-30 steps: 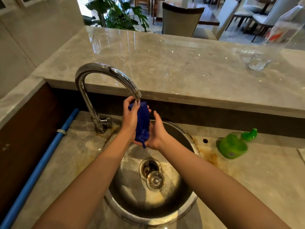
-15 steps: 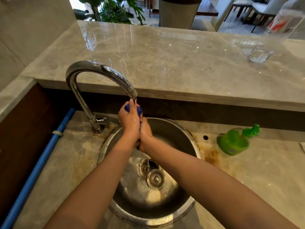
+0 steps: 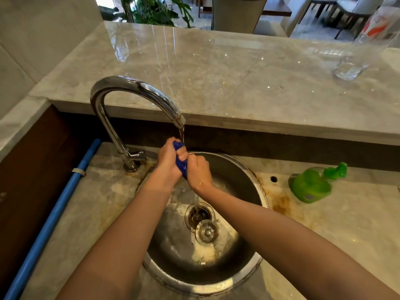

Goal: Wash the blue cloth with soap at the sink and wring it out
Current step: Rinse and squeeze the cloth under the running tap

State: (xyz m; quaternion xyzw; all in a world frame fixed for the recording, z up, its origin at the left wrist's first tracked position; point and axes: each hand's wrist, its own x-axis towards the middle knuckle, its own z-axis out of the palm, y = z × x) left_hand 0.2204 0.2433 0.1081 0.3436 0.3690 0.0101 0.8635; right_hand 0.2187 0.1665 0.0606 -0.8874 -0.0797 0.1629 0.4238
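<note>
I am holding the blue cloth (image 3: 181, 164) bunched into a tight roll between both hands, directly under the spout of the chrome faucet (image 3: 138, 92), with the stream of water (image 3: 181, 133) running onto its top end. My left hand (image 3: 170, 162) is closed around the upper part of the roll, fingers wrapped over the far side, thumb side toward me; my right hand (image 3: 198, 169) is gripping the lower part, just beside and slightly below the left, the two hands touching at the knuckles. The roll's long axis is running roughly top-left to bottom-right, tilted from under the spout down toward the round steel sink (image 3: 249, 176), so the hands are stacked along it, left high, right low. That stacking is what the next twist seems to depend on: each hand would be turning against the other around that same slanted axis. Water is falling from below my right wrist toward the open drain (image 3: 199, 214), with the loose strainer plug (image 3: 207, 233) lying just beside it. I cannot tell whether any lather is on the cloth. The green soap dispenser (image 3: 313, 185) is lying on its side on the marble counter (image 3: 346, 213), well apart on my right, nearer my right hand
</note>
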